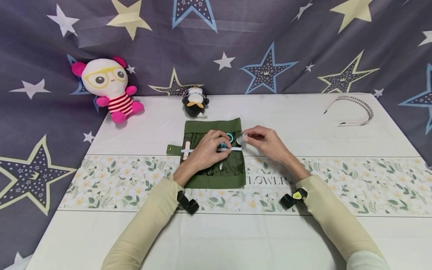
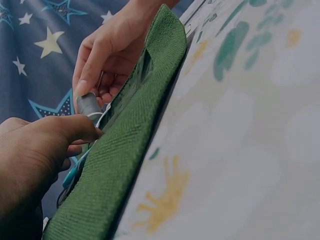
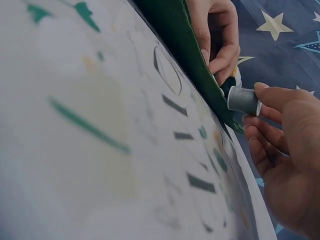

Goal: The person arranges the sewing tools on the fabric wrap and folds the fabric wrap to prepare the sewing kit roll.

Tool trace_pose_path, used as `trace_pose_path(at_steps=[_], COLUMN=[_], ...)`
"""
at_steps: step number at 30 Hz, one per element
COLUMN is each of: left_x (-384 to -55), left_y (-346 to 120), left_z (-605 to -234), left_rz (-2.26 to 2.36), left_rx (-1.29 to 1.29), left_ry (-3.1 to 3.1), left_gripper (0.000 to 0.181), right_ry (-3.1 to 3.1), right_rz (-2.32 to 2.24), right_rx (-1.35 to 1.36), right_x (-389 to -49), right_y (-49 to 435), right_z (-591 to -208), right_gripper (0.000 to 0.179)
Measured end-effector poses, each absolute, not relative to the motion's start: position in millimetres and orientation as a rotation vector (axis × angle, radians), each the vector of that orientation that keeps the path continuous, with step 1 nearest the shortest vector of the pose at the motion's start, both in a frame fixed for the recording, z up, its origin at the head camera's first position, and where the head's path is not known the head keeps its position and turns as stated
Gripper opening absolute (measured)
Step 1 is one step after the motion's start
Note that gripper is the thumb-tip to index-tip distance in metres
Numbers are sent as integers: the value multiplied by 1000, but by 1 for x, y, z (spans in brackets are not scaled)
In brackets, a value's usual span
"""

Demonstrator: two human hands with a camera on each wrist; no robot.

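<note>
A green fabric sewing case [image 1: 216, 182] lies unfolded on the table, with a white elastic band [image 1: 237, 149] across its middle. At the band, my left hand [image 1: 210, 150] pinches the elastic between thumb and fingers, partly covering scissors with teal handles [image 1: 230, 137]. My right hand [image 1: 268, 141] holds a small spool of grey thread [image 3: 243, 101] by its ends, just over the case's right edge and beside the band. A patterned pale strip [image 1: 187, 149] is tucked under the band at the left. Small metal tools [image 1: 221, 165] show below the left hand.
A snap strap [image 1: 174, 150] sticks out left of the case. Behind stand a pink-and-white plush toy [image 1: 109, 88] and a small penguin plush [image 1: 195, 103]. A headband [image 1: 364, 107] lies at the back right. A floral runner [image 1: 128, 183] crosses the white table.
</note>
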State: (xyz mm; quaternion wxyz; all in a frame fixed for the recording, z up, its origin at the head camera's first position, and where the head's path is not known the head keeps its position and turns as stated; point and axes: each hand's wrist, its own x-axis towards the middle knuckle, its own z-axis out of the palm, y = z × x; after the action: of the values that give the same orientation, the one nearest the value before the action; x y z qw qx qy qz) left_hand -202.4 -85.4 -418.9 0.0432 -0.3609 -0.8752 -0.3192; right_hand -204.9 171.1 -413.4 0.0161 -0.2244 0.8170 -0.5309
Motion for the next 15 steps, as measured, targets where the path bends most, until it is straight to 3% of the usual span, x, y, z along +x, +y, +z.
trace_pose_path(at_steps=[15], left_x=[-203], left_y=[-86], left_z=[-420], left_rz=[-976], left_rx=[-1116], left_ry=[-2661], left_gripper=[5], right_ry=[2527], right_rz=[-1612], right_rx=[-741], right_x=[-207], right_y=[168], right_z=[-414], right_gripper=[26])
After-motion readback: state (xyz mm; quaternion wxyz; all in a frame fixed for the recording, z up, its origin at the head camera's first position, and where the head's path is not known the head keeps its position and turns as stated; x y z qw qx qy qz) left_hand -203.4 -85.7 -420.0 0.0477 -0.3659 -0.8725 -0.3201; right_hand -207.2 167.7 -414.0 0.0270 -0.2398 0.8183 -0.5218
